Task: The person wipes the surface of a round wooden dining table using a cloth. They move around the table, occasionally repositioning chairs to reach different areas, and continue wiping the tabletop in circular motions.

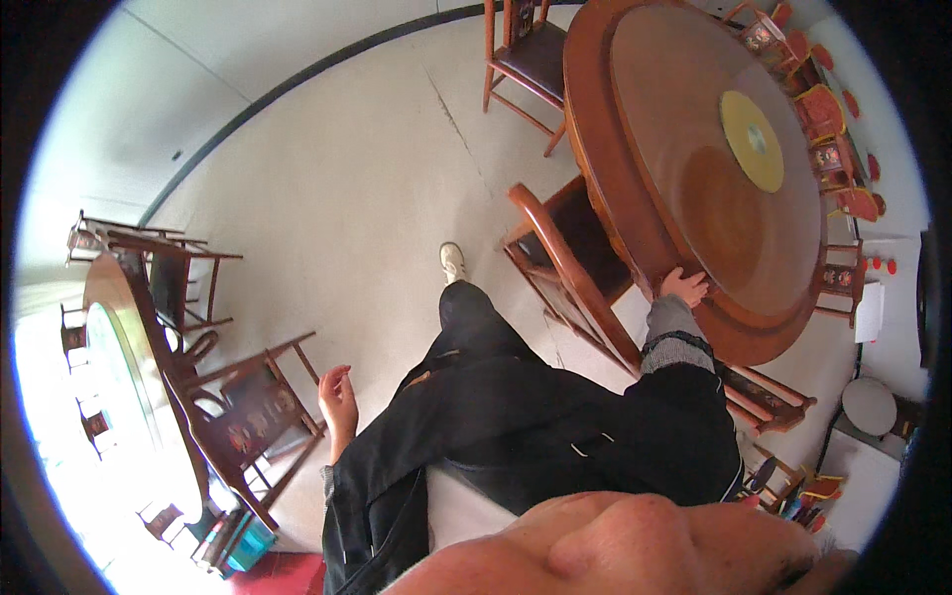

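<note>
My right hand (pixel 684 287) rests palm down, fingers spread, on the rim of a round brown wooden table (pixel 645 178). Its fingertips are close to the edge of the large turntable (pixel 662 89), which has a yellow disc (pixel 751 141) at its middle. Just left of that arm stands a wooden chair with a curved top rail (pixel 554 242), its dark seat partly under the table. My left hand (pixel 339 401) hangs at my side with loosely bent fingers and nothing in it. A second wooden chair with a decorated back (pixel 249 428) is nearest to it.
A second round table (pixel 149 349) with chairs stands at the left. Another chair (pixel 532 56) is tucked at the far side of the near table. A teal bin (pixel 251 541) and red mat (pixel 286 573) are low left. Red-and-yellow chairs (pixel 822 111) line the right.
</note>
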`<state>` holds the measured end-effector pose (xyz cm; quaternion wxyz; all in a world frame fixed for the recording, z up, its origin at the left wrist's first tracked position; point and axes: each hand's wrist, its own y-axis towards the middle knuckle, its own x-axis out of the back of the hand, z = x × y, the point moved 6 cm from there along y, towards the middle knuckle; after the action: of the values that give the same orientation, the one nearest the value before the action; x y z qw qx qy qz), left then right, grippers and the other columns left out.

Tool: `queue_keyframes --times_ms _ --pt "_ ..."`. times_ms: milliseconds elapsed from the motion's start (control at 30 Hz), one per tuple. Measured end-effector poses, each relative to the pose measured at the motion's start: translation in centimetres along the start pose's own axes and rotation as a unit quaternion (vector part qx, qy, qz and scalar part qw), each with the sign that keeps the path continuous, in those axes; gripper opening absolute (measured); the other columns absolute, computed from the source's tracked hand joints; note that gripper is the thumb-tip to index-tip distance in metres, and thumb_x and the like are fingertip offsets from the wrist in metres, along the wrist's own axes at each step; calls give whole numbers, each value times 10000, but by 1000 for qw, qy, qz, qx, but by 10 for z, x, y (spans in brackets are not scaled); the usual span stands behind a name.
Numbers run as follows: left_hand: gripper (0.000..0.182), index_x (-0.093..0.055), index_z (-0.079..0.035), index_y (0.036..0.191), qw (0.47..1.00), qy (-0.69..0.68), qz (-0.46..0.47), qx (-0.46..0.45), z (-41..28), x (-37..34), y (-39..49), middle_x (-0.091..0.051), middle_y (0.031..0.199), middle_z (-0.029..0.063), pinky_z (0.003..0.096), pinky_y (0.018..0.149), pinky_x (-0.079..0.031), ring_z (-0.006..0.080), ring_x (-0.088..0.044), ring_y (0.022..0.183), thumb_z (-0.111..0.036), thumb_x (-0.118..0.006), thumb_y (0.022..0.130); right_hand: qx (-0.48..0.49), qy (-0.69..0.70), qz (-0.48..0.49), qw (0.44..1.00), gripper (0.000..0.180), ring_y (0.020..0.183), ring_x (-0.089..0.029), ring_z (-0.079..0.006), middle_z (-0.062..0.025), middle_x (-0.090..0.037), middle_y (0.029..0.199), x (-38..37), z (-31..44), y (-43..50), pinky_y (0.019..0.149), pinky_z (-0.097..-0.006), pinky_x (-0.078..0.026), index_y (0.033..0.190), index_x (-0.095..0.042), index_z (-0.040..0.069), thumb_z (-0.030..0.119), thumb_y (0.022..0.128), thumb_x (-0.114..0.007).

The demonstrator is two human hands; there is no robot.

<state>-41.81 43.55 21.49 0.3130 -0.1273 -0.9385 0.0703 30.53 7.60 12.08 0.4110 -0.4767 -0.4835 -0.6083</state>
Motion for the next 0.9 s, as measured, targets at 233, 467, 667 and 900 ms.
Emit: queue_keyframes --times_ms 233,467,667,900 --pt "159 -699 -39 1052 997 -12 80 -10 -30 -36 179 -680 1013 74 297 781 -523 166 -664 921 -115 -579 979 -44 55 6 998 735 1422 -324 -441 -316 -285 1547 -12 41 -21 1177 -509 -283 1489 -366 -15 415 924 -558" --pt "189 -703 -49 1050 988 31 150 -23 -86 -56 340 -713 897 93 296 772 -523 156 -677 878 -168 -571 985 -28 71 -18 997 738 1413 -304 -492 -387 -275 1512 -10 185 -58 1172 -532 -269 1454 -349 -103 363 925 -567" --pt "222 -695 -29 1051 967 28 252 -10 -105 -82 444 -719 954 84 294 797 -533 160 -679 890 -207 -574 996 -41 82 -38 995 758 1419 -284 -502 -392 -276 1508 -11 304 -59 1188 -535 -230 1463 -316 -115 349 923 -576" --pt "233 -677 -7 1056 935 41 350 -46 -144 -122 590 -715 981 83 306 811 -539 171 -685 908 -196 -545 1021 -133 38 -67 988 740 1406 -315 -495 -387 -297 1498 -22 354 -41 1179 -538 -255 1439 -360 -115 345 905 -582"
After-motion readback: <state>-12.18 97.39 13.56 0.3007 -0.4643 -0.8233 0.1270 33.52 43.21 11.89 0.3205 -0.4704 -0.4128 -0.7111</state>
